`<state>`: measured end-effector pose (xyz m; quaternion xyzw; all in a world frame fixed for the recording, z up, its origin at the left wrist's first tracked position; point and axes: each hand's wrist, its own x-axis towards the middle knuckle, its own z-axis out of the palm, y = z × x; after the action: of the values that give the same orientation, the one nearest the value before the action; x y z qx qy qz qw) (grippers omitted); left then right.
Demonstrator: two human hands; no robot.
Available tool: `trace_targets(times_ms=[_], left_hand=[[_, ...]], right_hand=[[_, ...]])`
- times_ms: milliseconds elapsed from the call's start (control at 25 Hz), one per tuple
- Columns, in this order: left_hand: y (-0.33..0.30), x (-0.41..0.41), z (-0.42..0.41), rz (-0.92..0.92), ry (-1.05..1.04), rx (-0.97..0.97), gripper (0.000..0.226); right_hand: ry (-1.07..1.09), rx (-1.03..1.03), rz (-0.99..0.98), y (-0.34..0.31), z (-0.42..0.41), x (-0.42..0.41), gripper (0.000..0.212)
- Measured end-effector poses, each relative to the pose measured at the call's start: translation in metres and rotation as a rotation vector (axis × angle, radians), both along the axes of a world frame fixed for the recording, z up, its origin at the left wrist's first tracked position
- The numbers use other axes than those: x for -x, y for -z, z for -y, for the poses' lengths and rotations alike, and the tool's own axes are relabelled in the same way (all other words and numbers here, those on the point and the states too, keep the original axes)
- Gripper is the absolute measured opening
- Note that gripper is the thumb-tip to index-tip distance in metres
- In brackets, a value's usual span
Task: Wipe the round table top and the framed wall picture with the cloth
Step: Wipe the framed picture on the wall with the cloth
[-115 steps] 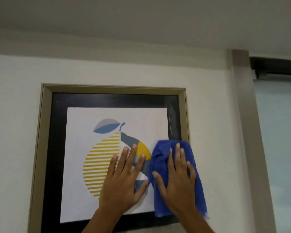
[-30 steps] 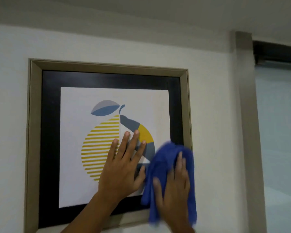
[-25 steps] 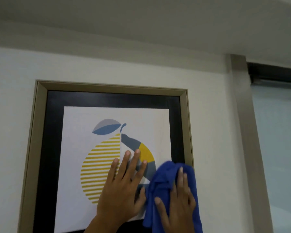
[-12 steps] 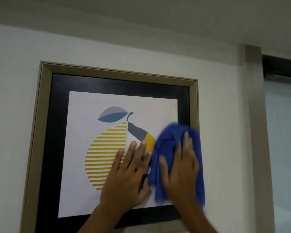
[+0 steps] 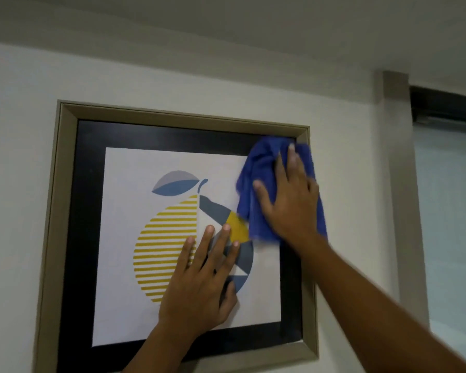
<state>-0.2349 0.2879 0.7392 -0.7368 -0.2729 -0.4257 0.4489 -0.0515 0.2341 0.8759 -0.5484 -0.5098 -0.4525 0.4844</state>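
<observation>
Right hand (image 5: 288,200) presses cloth (image 5: 256,173) into picture's (image 5: 172,117) upper-right corner.

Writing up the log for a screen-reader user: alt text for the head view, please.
A person's right hand presses a blue cloth flat against the upper right corner of a framed wall picture, while the left hand lies open on the glass lower down. The print shows a stylised yellow-striped fruit with a blue leaf, inside a black mat and beige frame.

- Dim, even indoor light; the wall (image 5: 342,109) reads grey-green.
- Motion blur smears the blue cloth (image 5: 256,184) and the right forearm (image 5: 388,305) (edges soft).
- Wide-angle bowing bends the picture frame (image 5: 183,115).
- Fine grain throughout.
</observation>
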Motion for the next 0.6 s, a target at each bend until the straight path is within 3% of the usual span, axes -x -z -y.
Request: trace_targets(times_ms=[120, 240, 400, 520, 600], left_hand=[[0.002, 0.001, -0.002, 0.022, 0.012, -0.003, 0.072], [0.003, 0.001, -0.004, 0.035, 0.060, -0.004, 0.069], [0.006, 0.000, -0.001, 0.069, 0.102, 0.053, 0.070], [0.058, -0.013, 0.017, -0.042, 0.253, 0.123, 0.074], [0.113, -0.032, 0.036, -0.124, 0.345, 0.231, 0.077]], right_hand=[[0.016, -0.051, -0.028, -0.022, -0.013, 0.001, 0.070], [-0.070, -0.035, -0.081, 0.064, -0.016, 0.007, 0.070], [-0.186, 0.220, -0.135, 0.220, 0.011, 0.003, 0.071], [-0.296, 0.376, -0.217, 0.253, 0.040, -0.012, 0.059], [-0.314, 0.377, -0.257, 0.257, 0.065, -0.026, 0.051]])
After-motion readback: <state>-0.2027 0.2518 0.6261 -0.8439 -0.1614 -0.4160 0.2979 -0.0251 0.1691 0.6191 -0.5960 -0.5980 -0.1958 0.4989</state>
